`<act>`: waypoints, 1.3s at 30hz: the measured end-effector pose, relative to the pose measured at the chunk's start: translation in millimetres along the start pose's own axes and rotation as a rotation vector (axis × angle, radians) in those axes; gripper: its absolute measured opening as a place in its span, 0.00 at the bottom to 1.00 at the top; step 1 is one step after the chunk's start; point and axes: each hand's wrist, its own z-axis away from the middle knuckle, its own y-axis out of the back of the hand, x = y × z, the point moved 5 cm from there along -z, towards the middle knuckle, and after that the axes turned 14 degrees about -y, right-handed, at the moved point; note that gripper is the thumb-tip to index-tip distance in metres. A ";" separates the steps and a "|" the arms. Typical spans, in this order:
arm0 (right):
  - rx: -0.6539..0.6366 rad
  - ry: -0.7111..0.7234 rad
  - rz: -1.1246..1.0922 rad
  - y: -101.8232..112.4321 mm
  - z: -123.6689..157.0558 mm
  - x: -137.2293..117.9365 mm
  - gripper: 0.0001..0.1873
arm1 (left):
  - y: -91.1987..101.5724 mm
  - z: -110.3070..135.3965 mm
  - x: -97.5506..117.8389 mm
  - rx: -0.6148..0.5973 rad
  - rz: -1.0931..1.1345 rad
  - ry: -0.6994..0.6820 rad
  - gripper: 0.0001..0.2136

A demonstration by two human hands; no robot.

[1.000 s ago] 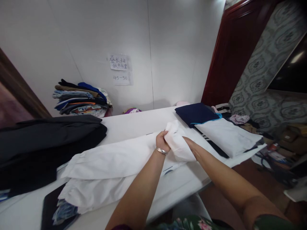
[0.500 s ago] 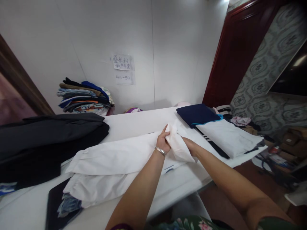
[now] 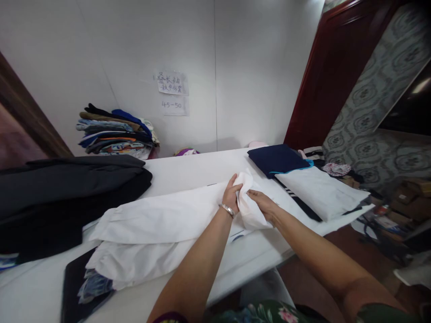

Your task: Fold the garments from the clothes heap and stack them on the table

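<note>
A long white garment (image 3: 161,220) lies across the white table (image 3: 202,168), its right end bunched up between my hands. My left hand (image 3: 231,196), with a metal bracelet at the wrist, is closed on the bunched white cloth. Pinching the same end from the right is my right hand (image 3: 264,204). Under the garment's left end a dark flat piece (image 3: 72,291) and some blue patterned cloth stick out.
A heap of black clothing (image 3: 67,197) fills the table's left. A folded navy piece (image 3: 276,159) and a folded white piece (image 3: 319,190) lie at the right. A stack of folded clothes (image 3: 114,134) stands by the wall under two paper notes (image 3: 172,84). Boxes and clutter sit on the floor at right.
My right hand has moved up and left onto the bunched end, closer to my left hand. The bunch is gathered tighter. The view has shifted slightly.
</note>
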 end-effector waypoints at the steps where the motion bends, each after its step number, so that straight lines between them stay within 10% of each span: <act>1: 0.008 -0.007 -0.025 0.5 1.5 -0.3 0.18 | -1.1 1.2 1.8 -0.015 -0.003 -0.012 0.37; 5: 0.092 0.029 0.049 13.4 8.2 -15.7 0.19 | 0.9 3.4 11.6 -0.042 -0.036 -0.072 0.39; 13: 0.615 0.550 0.556 53.0 44.6 -95.5 0.14 | 43.0 6.4 32.3 0.247 -0.396 -0.154 0.24; 20: 0.644 0.684 0.710 37.8 52.3 -103.8 0.12 | 21.9 27.5 62.5 0.101 -0.647 -0.477 0.10; 28: 0.256 0.618 0.832 -10.0 44.2 -71.3 0.18 | -12.9 47.5 -0.3 -0.299 -0.188 0.195 0.30; 32: 0.124 0.699 1.090 -30.3 58.4 -39.1 0.25 | 9.0 38.5 8.4 -0.087 -0.248 0.146 0.26; 39: 0.491 0.889 1.437 -14.2 77.1 9.8 0.34 | 37.9 22.6 22.9 0.153 -0.389 0.023 0.22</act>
